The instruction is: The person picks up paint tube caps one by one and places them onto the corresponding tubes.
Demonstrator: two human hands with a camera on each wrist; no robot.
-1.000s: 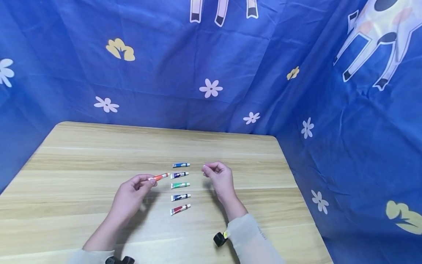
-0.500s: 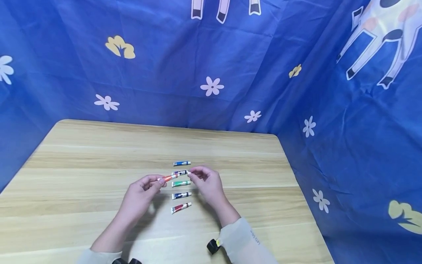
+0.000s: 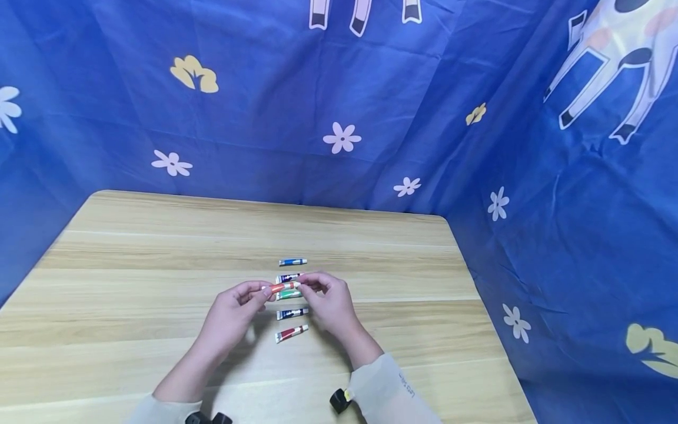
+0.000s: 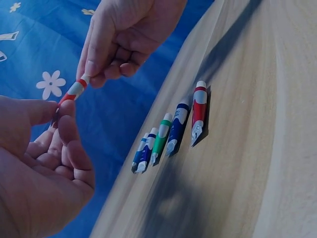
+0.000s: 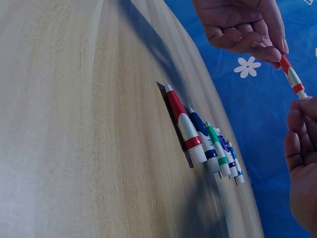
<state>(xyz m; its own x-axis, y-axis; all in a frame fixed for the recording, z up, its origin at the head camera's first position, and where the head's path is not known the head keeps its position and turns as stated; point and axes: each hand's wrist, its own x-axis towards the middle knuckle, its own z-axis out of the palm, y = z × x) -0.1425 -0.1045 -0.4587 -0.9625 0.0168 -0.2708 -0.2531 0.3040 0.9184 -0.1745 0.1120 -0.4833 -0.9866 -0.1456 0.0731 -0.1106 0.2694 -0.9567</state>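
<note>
An orange paint tube [image 3: 283, 287] hangs just above the wooden table [image 3: 132, 253], held level between both hands. My left hand [image 3: 263, 290] pinches its flat tail end, and my right hand [image 3: 306, 285] pinches its white cap end. In the left wrist view the orange tube [image 4: 73, 90] runs from my left hand [image 4: 57, 114] up to my right hand [image 4: 94, 74]. In the right wrist view my right hand [image 5: 299, 106] holds the orange tube [image 5: 291, 76] under my left hand [image 5: 275, 52]. Below the hands lies a column of tubes: blue [image 3: 292, 261], dark violet [image 3: 286, 277], green [image 3: 290, 295], navy [image 3: 291, 313], red [image 3: 291, 333].
Blue cloth with white flowers [image 3: 341, 139] hangs behind the table and along its right side. The table's right edge [image 3: 477, 306] is close to that cloth. A black wrist camera [image 3: 339, 400] sits by my right sleeve.
My right hand has moved left from open air and taken hold of the orange tube's cap end. My left hand has carried the tube a little to the right, over the column.
</note>
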